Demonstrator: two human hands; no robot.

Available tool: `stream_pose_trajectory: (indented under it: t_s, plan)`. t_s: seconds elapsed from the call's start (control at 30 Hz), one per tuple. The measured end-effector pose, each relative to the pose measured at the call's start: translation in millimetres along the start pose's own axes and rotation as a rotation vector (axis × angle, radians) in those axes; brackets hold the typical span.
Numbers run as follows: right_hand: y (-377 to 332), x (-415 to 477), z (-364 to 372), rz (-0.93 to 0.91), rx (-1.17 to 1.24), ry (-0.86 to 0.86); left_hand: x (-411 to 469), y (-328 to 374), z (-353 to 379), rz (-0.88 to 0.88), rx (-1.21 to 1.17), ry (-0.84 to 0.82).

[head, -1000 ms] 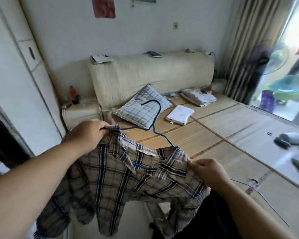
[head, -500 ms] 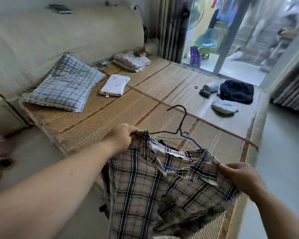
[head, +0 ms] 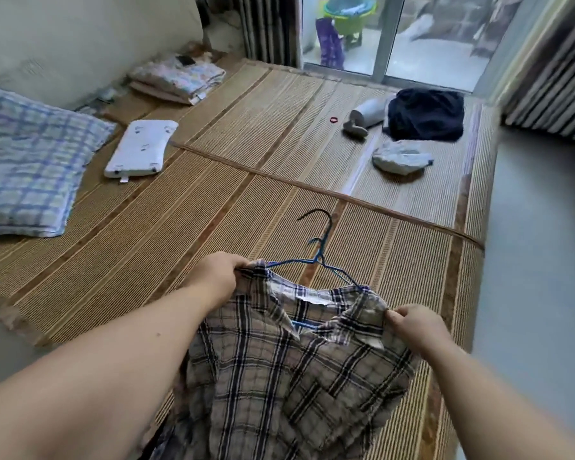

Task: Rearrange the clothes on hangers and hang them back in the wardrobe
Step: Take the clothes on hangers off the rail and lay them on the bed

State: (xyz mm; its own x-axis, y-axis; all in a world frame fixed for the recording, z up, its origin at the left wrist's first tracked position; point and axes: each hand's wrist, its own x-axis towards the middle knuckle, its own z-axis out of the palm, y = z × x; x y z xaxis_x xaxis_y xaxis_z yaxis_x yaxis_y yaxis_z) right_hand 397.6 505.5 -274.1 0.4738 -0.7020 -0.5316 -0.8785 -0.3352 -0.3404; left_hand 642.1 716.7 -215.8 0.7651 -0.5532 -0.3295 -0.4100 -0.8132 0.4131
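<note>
- A plaid shirt (head: 279, 360) on a blue hanger (head: 316, 260) is held above the mat (head: 180, 227) on the bed.
- One shoulder is gripped by the left hand (head: 218, 277).
- The other shoulder is pinched by the right hand (head: 412, 327).

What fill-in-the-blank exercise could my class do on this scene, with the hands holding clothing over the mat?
1. The left hand and right hand each grip a plaid ____.
2. That garment sits on a blue wire ____.
3. The small ring lying on the woven mat is coloured ____.
Missing words: shirt; hanger; red.
</note>
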Motion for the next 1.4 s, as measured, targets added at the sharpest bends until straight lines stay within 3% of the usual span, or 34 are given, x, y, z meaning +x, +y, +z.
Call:
stream_pose_trajectory:
  t_s: [0.2, 0.33, 0.5, 0.63, 0.97, 1.2, 1.4]
  plan:
    - [-1, 49, 19, 0.032, 0.013, -0.054, 50, -9, 45, -0.012, 0.175, 0.039]
    - [-9, 48, 44, -0.009, 0.028, -0.216, 45, -11, 71, -0.048, 0.218, -0.057]
    - [-53, 19, 56, -0.224, -0.108, -0.245, -2, -13, 67, -0.01, 0.169, -0.154]
    - [-118, -12, 51, -0.496, -0.101, -0.147, -33, -18, 23, 0.016, 0.139, -0.134]
    - [-319, -178, 39, -1.201, -0.205, -0.01, -193, -97, -149, -0.047, 0.289, 0.3]
    - [-423, -360, 72, -1.613, -0.271, -0.012, -377, -181, -247, -0.349, 0.394, 0.625]
    - [-470, -534, 109, -1.917, -0.096, -0.072, -532, -213, -289, -0.628, 0.434, 0.9]
